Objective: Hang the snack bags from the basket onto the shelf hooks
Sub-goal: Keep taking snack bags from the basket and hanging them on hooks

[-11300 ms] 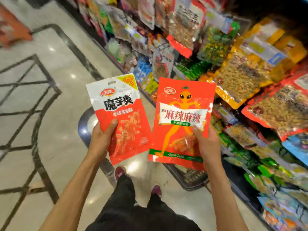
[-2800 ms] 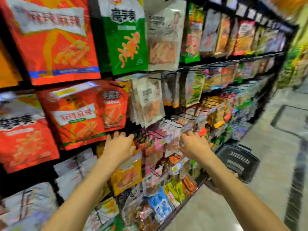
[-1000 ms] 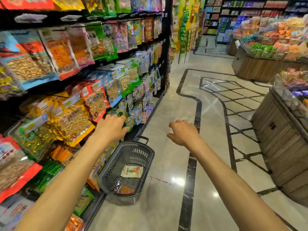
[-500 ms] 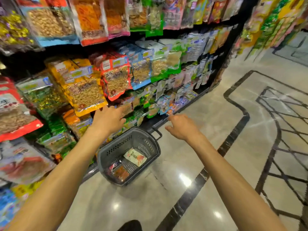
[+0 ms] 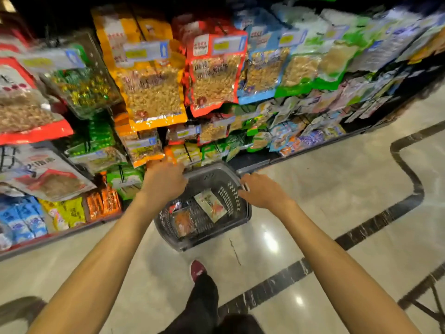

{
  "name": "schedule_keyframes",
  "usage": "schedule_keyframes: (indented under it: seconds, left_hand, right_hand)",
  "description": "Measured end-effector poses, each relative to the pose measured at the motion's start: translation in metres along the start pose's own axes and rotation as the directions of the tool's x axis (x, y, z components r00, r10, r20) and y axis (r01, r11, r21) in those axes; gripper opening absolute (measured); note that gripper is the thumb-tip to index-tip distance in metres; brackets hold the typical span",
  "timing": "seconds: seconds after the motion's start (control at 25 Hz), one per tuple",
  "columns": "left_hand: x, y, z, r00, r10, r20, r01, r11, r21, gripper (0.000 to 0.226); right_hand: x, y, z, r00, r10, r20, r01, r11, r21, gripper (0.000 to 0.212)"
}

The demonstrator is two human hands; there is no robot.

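now two snack bags (image 5: 210, 204) lie in one basket (image 5: 231, 197); right hand (image 5: 262, 192) grip released, left hand (image 5: 163, 182) unclear.

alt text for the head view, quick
A person's left hand and right hand reach toward a grey basket on the floor, with snack bags inside. A shelf packed with hanging snacks stands behind it.

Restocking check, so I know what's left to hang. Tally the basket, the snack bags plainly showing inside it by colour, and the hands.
basket: 1
white-and-orange bag: 1
orange bag: 1
hands, left hand and right hand: 2
Total: 5
A reddish scrap beside the orange bag is too blurred to count.
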State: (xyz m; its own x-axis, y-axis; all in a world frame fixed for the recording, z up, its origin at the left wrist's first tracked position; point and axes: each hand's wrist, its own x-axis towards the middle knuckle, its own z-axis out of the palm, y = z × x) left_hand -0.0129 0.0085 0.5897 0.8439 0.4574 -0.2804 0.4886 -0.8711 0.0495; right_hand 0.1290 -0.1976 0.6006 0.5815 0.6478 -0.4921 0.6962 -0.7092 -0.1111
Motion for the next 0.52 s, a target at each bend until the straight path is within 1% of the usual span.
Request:
schedule_keyframes:
  seconds: [0.04, 0.12, 0.2, 0.28, 0.36, 0.4, 0.52]
  left_hand:
    - [0.008, -0.001, 0.016, 1.000, -0.017, 0.022, 0.018, 1.000, -0.016, 0.042]
    - [0.017, -0.003, 0.044, 0.991, -0.052, 0.120, 0.062, 0.995, -0.082, 0.041]
    - [0.029, -0.004, 0.073, 0.975, -0.086, 0.207, 0.113, 0.986, -0.122, 0.037]
    - [0.039, -0.006, 0.105, 0.958, -0.113, 0.264, 0.164, 0.970, -0.178, 0.037]
    - [0.042, -0.004, 0.140, 0.944, -0.144, 0.298, 0.217, 0.949, -0.228, 0.038]
    - [0.045, -0.005, 0.158, 0.938, -0.160, 0.309, 0.242, 0.938, -0.248, 0.037]
    - [0.058, -0.011, 0.225, 0.910, -0.263, 0.321, 0.346, 0.907, -0.238, 0.035]
  right_hand:
    - [0.017, 0.004, 0.010, 1.000, -0.011, 0.015, 0.011, 1.000, -0.013, 0.040]
    - [0.039, 0.006, 0.029, 0.997, -0.020, 0.073, 0.024, 0.998, -0.051, 0.037]
    - [0.064, 0.006, 0.048, 0.990, -0.047, 0.133, 0.058, 0.995, -0.077, 0.038]
    - [0.092, 0.003, 0.071, 0.979, -0.053, 0.197, 0.071, 0.994, -0.085, 0.039]
    - [0.117, 0.003, 0.101, 0.968, -0.064, 0.243, 0.092, 0.990, -0.105, 0.034]
    - [0.130, 0.005, 0.118, 0.961, -0.074, 0.266, 0.106, 0.988, -0.111, 0.036]
    - [0.178, 0.017, 0.182, 0.929, -0.097, 0.358, 0.155, 0.978, -0.136, 0.049]
